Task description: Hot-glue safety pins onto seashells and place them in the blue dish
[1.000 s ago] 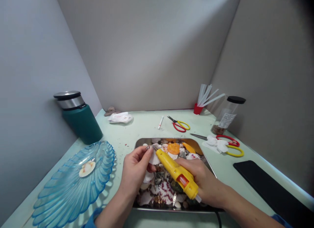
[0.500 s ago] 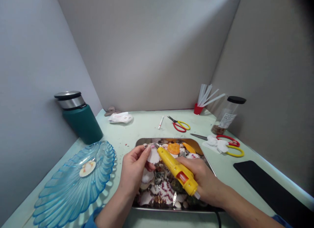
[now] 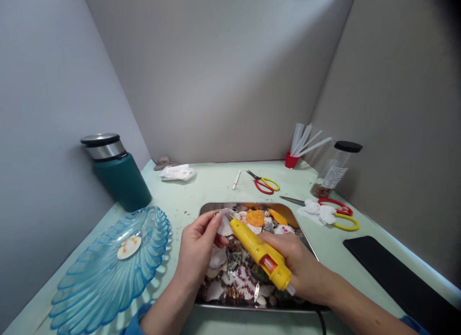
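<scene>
Pinched between the thumb and fingers of my left hand (image 3: 199,241) is a pale, ribbed seashell (image 3: 225,225). My right hand (image 3: 302,263) is wrapped round a yellow hot glue gun (image 3: 257,248), its nozzle pointing up and left. The nozzle tip is at the shell; whether it touches cannot be made out. Both hands are over a metal tray (image 3: 252,308) filled with mixed shells, among them an orange scallop shell (image 3: 255,218) and a purple-speckled shell (image 3: 246,282). A clear glue stick end sticks out of the gun's back.
On the left are a blue shell-shaped dish (image 3: 104,277) with a shell in it and a green bottle (image 3: 122,181). Behind the tray lie small scissors (image 3: 266,185). To the right are larger scissors (image 3: 344,215), a jar (image 3: 333,169), a red cup (image 3: 291,160) of glue sticks and a black pad (image 3: 392,272).
The held shell has tilted slightly in my left hand, and its ribbed face now shows more. The glue gun has barely moved and stays at the shell.
</scene>
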`<state>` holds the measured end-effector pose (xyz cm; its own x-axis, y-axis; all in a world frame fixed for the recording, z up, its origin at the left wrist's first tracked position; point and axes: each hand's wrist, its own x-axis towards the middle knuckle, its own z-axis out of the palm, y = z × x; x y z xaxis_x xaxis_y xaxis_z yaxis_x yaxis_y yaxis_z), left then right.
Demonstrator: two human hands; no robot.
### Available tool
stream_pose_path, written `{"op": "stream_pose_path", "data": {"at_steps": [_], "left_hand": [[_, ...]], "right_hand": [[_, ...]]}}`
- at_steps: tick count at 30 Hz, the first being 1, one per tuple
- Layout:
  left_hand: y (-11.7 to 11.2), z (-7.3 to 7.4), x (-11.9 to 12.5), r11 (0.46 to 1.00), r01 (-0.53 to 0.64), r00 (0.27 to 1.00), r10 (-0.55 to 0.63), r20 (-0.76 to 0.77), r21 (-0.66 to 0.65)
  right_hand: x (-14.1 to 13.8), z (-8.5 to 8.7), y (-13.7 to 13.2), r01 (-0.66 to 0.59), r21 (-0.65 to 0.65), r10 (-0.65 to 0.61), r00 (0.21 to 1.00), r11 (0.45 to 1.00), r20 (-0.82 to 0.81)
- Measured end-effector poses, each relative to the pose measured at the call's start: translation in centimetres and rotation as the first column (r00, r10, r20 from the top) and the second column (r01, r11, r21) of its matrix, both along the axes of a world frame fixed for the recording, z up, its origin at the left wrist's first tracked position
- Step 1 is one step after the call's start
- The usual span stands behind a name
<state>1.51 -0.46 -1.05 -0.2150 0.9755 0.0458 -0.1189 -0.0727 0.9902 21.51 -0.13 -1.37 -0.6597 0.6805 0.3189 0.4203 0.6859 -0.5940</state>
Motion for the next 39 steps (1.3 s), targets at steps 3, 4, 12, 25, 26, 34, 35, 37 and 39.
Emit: {"op": "stream_pose_path", "data": {"at_steps": [3,4,12,25,26,34,35,37,39], "left_hand": [[0.0,0.1,0.0,1.000,-0.023,0.999,0.023,-0.022,0.010],[-0.1,0.1,0.0,0.999,-0.034,0.999,0.034,-0.028,0.011],[0.0,0.0,-0.1,0.999,-0.050,0.998,0.050,-0.035,0.017],[-0.1,0.1,-0.1,1.000,-0.021,0.999,0.021,-0.027,0.000],[-0.1,0.1,-0.1,1.000,-0.023,0.999,0.023,-0.025,0.008],[0.1,-0.3,-0.5,0.992,-0.104,0.995,0.104,0.009,0.070],[0.1,-0.4,-0.5,0.992,-0.101,0.995,0.100,0.015,0.080],[0.1,-0.6,-0.6,0.992,-0.082,0.996,0.080,0.029,0.094],[0.1,-0.7,-0.7,0.993,-0.058,0.998,0.055,0.034,0.104]], "right_hand": [[0.0,-0.1,0.0,-0.001,-0.003,0.001,1.000,1.000,-0.006],[0.0,-0.1,0.0,0.006,-0.004,-0.006,1.000,1.000,-0.007],[0.1,-0.1,-0.1,0.024,-0.011,-0.024,1.000,1.000,0.006],[0.0,-0.3,0.1,0.043,0.028,-0.043,0.999,0.999,0.008],[0.0,-0.3,0.2,0.052,0.028,-0.052,0.999,0.998,0.005],[1.2,0.3,-0.1,0.216,0.213,-0.246,0.961,0.953,0.124],[1.2,0.4,-0.2,0.226,0.233,-0.275,0.939,0.946,0.207],[1.2,0.7,-0.6,0.230,0.240,-0.310,0.868,0.943,0.388],[0.9,0.9,-0.9,0.230,0.225,-0.316,0.797,0.947,0.514]]}}
